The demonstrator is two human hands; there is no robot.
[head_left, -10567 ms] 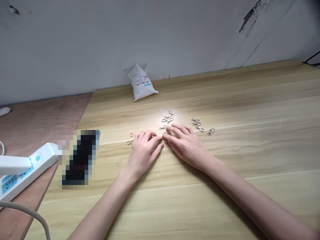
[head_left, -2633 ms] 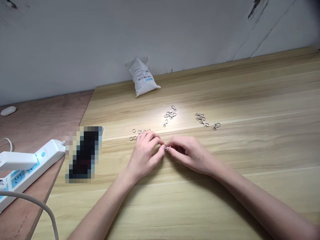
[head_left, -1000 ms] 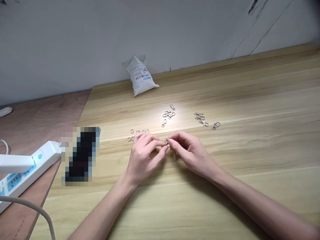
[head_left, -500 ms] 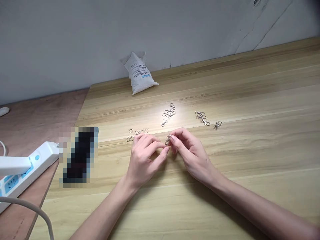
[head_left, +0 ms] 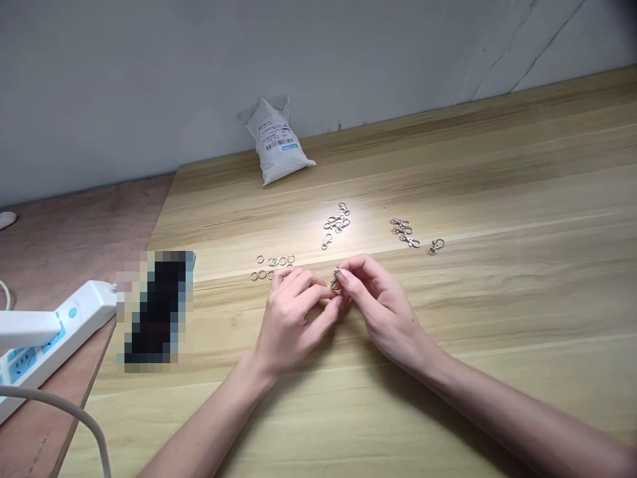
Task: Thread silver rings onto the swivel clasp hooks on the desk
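Note:
Between thumb and forefinger, my right hand (head_left: pixel 381 302) pinches a small silver lobster clasp (head_left: pixel 336 279). My left hand (head_left: pixel 297 315) meets it from the other side, thumb and fingertips closed at the clasp's lower end; what lies between those fingertips is too small and covered to make out. Several silver rings (head_left: pixel 283 261) lie just beyond my left knuckles, some partly hidden by the fingers. Farther back is a loose group of lobster clasps (head_left: pixel 337 224). To the right rest more clasps (head_left: pixel 405 232) in a staggered row, with a single clasp (head_left: pixel 436 247) carrying a ring beside them.
A white plastic packet (head_left: pixel 281 146) with a printed label leans near the wall. On the left are a pixelated dark object (head_left: pixel 156 309), a white power strip (head_left: pixel 94 305) and a grey cable (head_left: pixel 64 405). The wooden tabletop (head_left: pixel 497 279) borders a reddish-brown surface (head_left: pixel 99 219).
My left thumb and fingertips have shifted slightly right, closer under the clasp. The clasp has turned a little in my right fingers. The camera view has shifted slightly.

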